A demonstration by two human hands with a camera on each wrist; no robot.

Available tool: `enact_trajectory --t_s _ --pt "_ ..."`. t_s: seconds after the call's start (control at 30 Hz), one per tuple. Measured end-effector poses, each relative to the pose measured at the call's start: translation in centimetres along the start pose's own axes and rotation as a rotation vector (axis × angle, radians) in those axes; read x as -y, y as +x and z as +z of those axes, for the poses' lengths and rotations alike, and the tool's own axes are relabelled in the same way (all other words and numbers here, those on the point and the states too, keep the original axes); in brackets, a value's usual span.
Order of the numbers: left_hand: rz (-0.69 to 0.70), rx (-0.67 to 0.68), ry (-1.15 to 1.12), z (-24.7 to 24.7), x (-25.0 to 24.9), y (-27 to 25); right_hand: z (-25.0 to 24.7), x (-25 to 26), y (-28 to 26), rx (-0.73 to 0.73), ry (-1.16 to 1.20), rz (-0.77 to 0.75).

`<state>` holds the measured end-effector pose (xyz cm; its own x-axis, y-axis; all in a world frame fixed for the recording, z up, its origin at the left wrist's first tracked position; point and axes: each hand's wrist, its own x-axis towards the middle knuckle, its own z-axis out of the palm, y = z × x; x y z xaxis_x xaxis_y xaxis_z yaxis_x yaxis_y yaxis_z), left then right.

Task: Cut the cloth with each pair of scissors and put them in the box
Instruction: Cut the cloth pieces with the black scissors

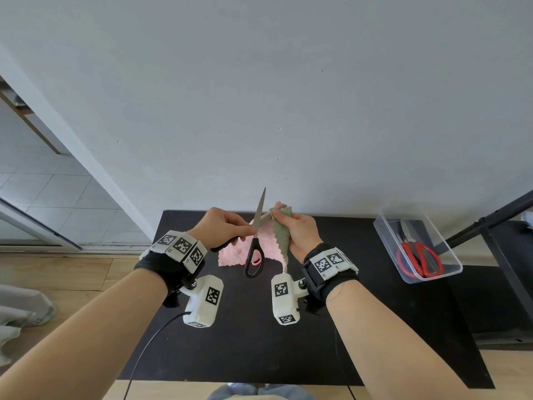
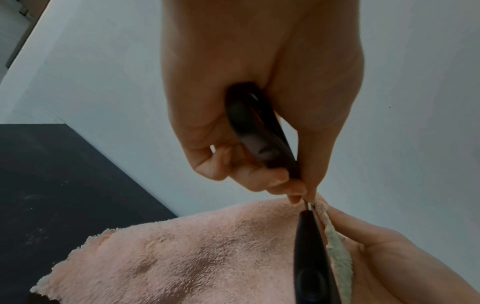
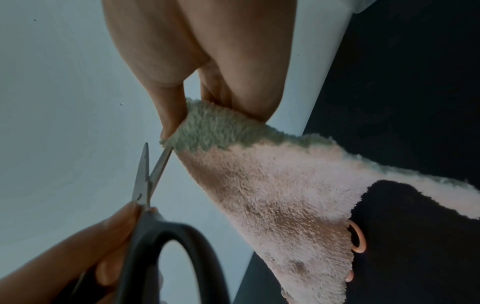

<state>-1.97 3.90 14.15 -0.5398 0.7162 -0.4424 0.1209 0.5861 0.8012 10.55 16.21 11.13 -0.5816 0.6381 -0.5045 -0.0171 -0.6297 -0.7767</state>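
Observation:
My left hand point(image 1: 245, 230) grips one handle of the black-handled scissors point(image 1: 255, 255); the other handle loop hangs free below it. The blades stand apart: one points up, the other reaches the edge of the cloth point(image 1: 281, 238). That cloth is pink on one side and green on the other, and my right hand point(image 1: 278, 217) pinches its top corner and holds it up over the black table point(image 1: 259, 342). In the left wrist view my left hand point(image 2: 293, 191) curls round the black handle point(image 2: 257, 131). The right wrist view shows the open blades point(image 3: 149, 174) at the cloth's edge point(image 3: 207, 131).
A clear plastic box point(image 1: 450, 264) stands at the table's right edge with red-handled scissors point(image 1: 418, 256) inside. A pink ring point(image 3: 359, 239) peeks from under the cloth. A dark metal stand point(image 1: 490, 220) rises at the right. The grey wall is close behind the table.

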Motion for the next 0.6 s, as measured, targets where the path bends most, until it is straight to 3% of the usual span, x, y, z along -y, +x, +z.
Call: enact_trajectory --t_s 0.47,0.6 --pt "0.044 0.004 0.009 -0.1 -1.5 -0.1 -1.0 1.7 0.9 -0.009 0.029 -0.064" --pt "0.054 0.005 0.079 -1.0 -1.6 -0.2 -2.4 3.0 1.8 -0.081 0.008 -0.094"
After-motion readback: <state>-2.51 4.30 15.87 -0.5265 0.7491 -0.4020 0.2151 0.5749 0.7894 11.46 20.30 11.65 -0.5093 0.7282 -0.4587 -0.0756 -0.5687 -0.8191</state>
